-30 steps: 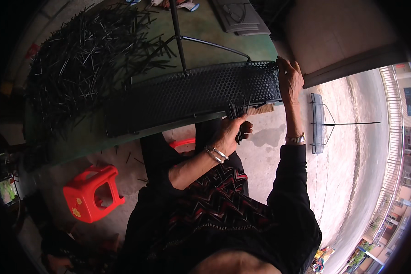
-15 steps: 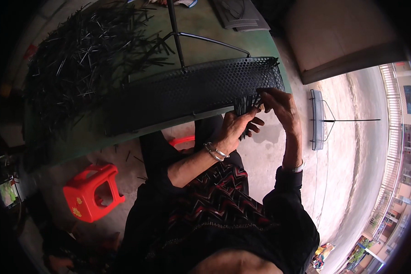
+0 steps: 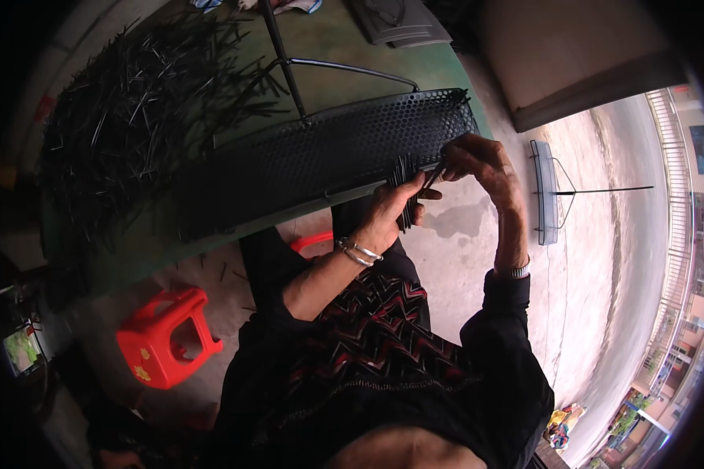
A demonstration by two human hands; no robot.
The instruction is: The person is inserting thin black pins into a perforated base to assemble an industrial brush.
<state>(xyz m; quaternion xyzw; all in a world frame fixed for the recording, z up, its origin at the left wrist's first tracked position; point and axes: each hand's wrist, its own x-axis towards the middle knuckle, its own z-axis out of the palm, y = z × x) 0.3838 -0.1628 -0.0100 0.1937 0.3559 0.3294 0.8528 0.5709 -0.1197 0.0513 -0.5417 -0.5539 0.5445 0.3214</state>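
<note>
Left hand (image 3: 382,215) gripping a bundle of thin black strips (image 3: 403,170), thumb across the front, strip ends sticking out above and below the grip. Bundle just off the near edge of the green table (image 3: 328,43), in front of the mesh panel (image 3: 336,144). Two silver bracelets (image 3: 360,252) on that wrist.

Right hand (image 3: 481,164) beside the panel's right end, fingers and thumb pinched on a single dark strip (image 3: 435,175) that slants down toward the left hand. Whether the knuckles touch the panel, cannot tell. Metal band (image 3: 515,271) at the wrist.

Panel long, black, full of round holes, lying along the near side of the table. A dark pole (image 3: 283,70) with slanting braces joins its far edge. Left end in deep shade, detail lost.

Large loose pile (image 3: 137,117) of similar strips on the table's left part, a few scattered at its fringe. Flat grey sheets (image 3: 411,31) at the far right corner; some cloth (image 3: 297,5) at the far edge.

On the floor (image 3: 446,273): red plastic stool (image 3: 150,352) to the left, dark patch (image 3: 455,223) below the right hand. Outdoors, right: a second mesh panel (image 3: 548,219) with its own pole.
</note>
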